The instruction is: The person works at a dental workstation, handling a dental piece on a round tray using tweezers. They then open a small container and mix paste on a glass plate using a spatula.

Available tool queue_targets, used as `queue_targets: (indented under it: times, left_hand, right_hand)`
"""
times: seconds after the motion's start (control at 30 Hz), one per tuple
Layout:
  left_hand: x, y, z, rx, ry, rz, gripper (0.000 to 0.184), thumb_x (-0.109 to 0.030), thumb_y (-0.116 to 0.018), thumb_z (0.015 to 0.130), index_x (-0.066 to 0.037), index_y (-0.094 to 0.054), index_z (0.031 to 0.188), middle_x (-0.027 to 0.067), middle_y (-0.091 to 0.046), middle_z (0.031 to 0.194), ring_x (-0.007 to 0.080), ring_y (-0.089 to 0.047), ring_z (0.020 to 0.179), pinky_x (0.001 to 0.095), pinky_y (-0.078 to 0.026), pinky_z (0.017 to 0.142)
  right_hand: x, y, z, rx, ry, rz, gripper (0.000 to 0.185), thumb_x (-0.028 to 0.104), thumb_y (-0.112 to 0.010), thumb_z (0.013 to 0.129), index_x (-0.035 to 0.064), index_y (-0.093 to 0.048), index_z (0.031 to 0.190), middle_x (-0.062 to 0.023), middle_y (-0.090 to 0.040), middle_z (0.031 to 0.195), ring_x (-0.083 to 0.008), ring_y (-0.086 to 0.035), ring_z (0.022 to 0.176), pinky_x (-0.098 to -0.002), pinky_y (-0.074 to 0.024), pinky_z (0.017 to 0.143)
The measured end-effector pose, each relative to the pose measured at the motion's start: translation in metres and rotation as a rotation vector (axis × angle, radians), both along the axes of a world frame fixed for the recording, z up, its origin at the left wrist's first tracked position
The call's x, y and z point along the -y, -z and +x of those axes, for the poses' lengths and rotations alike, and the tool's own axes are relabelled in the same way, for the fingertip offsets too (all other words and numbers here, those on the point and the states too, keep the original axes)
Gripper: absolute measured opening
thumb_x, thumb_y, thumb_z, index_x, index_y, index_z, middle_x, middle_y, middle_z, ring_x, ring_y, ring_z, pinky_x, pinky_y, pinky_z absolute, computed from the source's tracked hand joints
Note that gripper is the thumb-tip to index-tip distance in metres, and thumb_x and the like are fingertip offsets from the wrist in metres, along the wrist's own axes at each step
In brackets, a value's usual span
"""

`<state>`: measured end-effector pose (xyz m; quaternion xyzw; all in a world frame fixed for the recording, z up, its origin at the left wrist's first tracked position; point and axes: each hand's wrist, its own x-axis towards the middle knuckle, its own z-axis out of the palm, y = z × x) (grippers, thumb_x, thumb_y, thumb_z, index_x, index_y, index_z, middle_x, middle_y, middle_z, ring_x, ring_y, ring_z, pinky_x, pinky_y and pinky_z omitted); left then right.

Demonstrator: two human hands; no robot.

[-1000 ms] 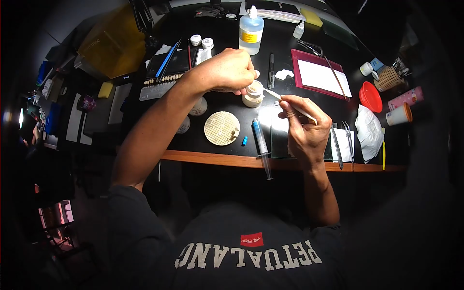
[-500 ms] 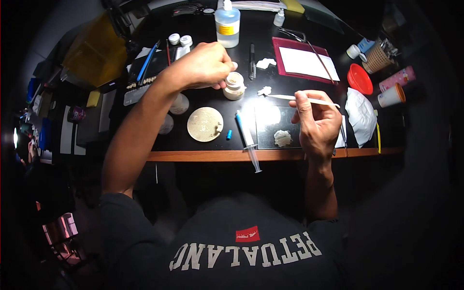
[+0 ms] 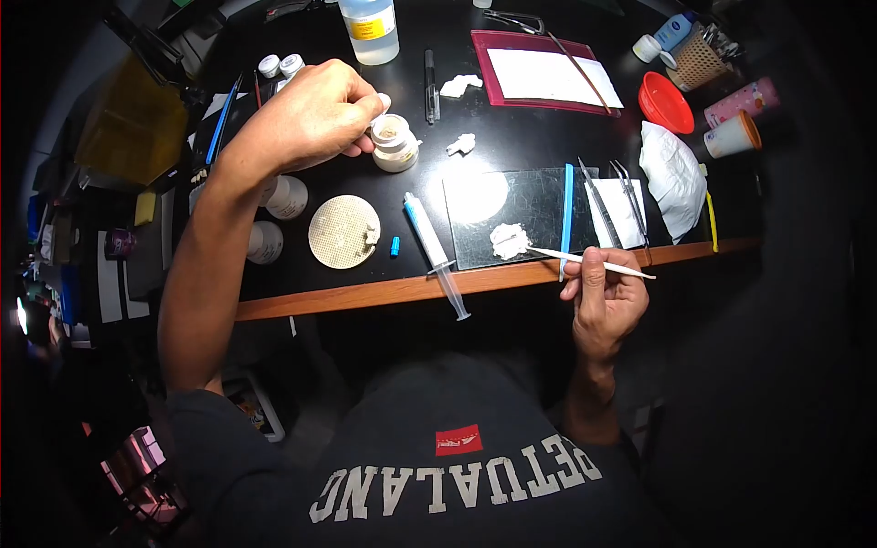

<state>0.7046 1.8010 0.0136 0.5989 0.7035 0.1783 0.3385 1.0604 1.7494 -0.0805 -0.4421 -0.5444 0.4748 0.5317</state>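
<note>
My right hand [image 3: 605,297] grips a thin white spatula [image 3: 621,268], its tip at a heap of white material [image 3: 510,241] on a dark glass plate [image 3: 475,257]. At the upper left, my left hand [image 3: 333,110] is closed beside an uncapped jar [image 3: 396,155] of pale powder; a small white round piece shows at its fingertips, too hidden to name surely. Left of the plate lie a syringe [image 3: 428,236], a small blue cap [image 3: 395,246] and a round honeycomb tray [image 3: 336,232] with a small piece on its right edge.
A blue stick [image 3: 567,216] lies across the plate's right side, with tweezers [image 3: 628,196] on white paper beyond. Farther right are a crumpled white tissue [image 3: 674,187] and a red bowl [image 3: 665,102]. A liquid bottle [image 3: 373,36] stands behind the jar.
My right hand has moved from the jar down toward the table's front edge, bringing the spatula tip to the white heap. My left hand has stayed by the jar. The view has shifted.
</note>
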Motion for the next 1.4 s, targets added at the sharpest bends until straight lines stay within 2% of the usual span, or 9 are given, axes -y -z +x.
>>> queue_targets:
  times: [0.17,0.27,0.47,0.63,0.73,0.83,1.03,1.17,1.4]
  left_hand:
    - [0.000,-0.003,0.003,-0.015,-0.005,-0.016,0.041,-0.028,-0.058,0.105,0.009,-0.075,0.105,0.0127,-0.077,0.091,0.0142,-0.075,0.077,0.0265,-0.062,0.068]
    - [0.001,-0.002,0.002,-0.018,-0.013,-0.013,0.040,-0.027,-0.058,0.105,0.009,-0.075,0.106,0.0126,-0.077,0.091,0.0142,-0.075,0.078,0.0265,-0.062,0.068]
    - [-0.001,0.000,0.000,-0.025,-0.015,-0.019,0.040,-0.027,-0.058,0.106,0.009,-0.075,0.108,0.0129,-0.077,0.092,0.0148,-0.075,0.078,0.0272,-0.062,0.069]
    - [0.000,-0.002,0.001,-0.019,0.010,-0.005,0.041,-0.027,-0.059,0.106,0.010,-0.075,0.109,0.0138,-0.077,0.093,0.0150,-0.076,0.078,0.0272,-0.062,0.069]
    - [0.000,0.000,0.000,0.008,-0.020,-0.005,0.040,-0.027,-0.058,0.106,0.010,-0.075,0.109,0.0141,-0.077,0.093,0.0150,-0.076,0.078,0.0271,-0.062,0.068]
    - [-0.001,0.001,-0.001,-0.013,0.004,-0.008,0.040,-0.027,-0.058,0.106,0.010,-0.075,0.108,0.0138,-0.077,0.092,0.0147,-0.076,0.077,0.0267,-0.062,0.067]
    - [-0.002,0.000,-0.001,0.007,-0.004,-0.022,0.040,-0.026,-0.058,0.106,0.010,-0.075,0.105,0.0136,-0.076,0.090,0.0141,-0.075,0.076,0.0262,-0.062,0.067]
    - [-0.001,-0.002,0.002,-0.013,-0.024,-0.014,0.040,-0.026,-0.058,0.105,0.011,-0.075,0.102,0.0137,-0.076,0.086,0.0140,-0.075,0.073,0.0266,-0.062,0.066]
    - [0.000,-0.008,0.004,-0.003,-0.020,-0.023,0.041,-0.026,-0.059,0.104,0.010,-0.076,0.096,0.0137,-0.076,0.081,0.0140,-0.074,0.070,0.0265,-0.062,0.064]
  right_hand:
    - [0.011,0.008,-0.009,-0.002,-0.039,-0.002,0.012,0.008,-0.068,0.103,-0.0019,-0.061,0.101,-0.0165,-0.075,0.084,-0.0107,-0.067,0.062,-0.0197,-0.0508,0.058]
    - [0.014,0.002,-0.012,-0.046,-0.008,0.020,0.011,0.007,-0.067,0.104,-0.0019,-0.060,0.101,-0.0172,-0.075,0.084,-0.0114,-0.067,0.062,-0.0203,-0.0515,0.058]
    - [0.030,0.010,-0.006,0.081,0.064,0.078,0.011,0.007,-0.066,0.104,-0.0025,-0.060,0.103,-0.0177,-0.074,0.084,-0.0127,-0.069,0.064,-0.0223,-0.0557,0.060]
    - [0.039,0.019,-0.017,0.049,0.077,0.120,0.013,0.007,-0.069,0.102,-0.0027,-0.061,0.102,-0.0174,-0.075,0.085,-0.0147,-0.073,0.068,-0.0225,-0.0578,0.061]
    - [0.038,0.024,-0.026,0.038,0.113,0.169,0.011,0.008,-0.067,0.103,-0.0008,-0.061,0.103,-0.0175,-0.075,0.081,-0.0138,-0.071,0.060,-0.0179,-0.0452,0.045]
    - [0.040,0.019,-0.027,-0.055,0.084,0.033,0.012,0.007,-0.069,0.102,-0.0020,-0.061,0.103,-0.0199,-0.076,0.086,-0.0165,-0.075,0.067,-0.0198,-0.0527,0.051]
    - [0.031,0.021,-0.022,-0.214,0.063,-0.131,0.016,0.013,-0.066,0.105,-0.0024,-0.061,0.103,-0.0218,-0.075,0.087,-0.0170,-0.073,0.060,-0.0195,-0.0478,0.042]
    - [0.023,0.011,-0.017,-0.301,0.073,-0.118,0.021,0.017,-0.066,0.106,-0.0035,-0.061,0.104,-0.0214,-0.075,0.086,-0.0160,-0.071,0.056,-0.0179,-0.0444,0.038]
    - [0.000,-0.009,-0.040,-0.265,-0.041,0.034,0.016,0.011,-0.067,0.104,-0.0028,-0.065,0.110,-0.0213,-0.075,0.088,-0.0161,-0.072,0.061,-0.0193,-0.0456,0.043]
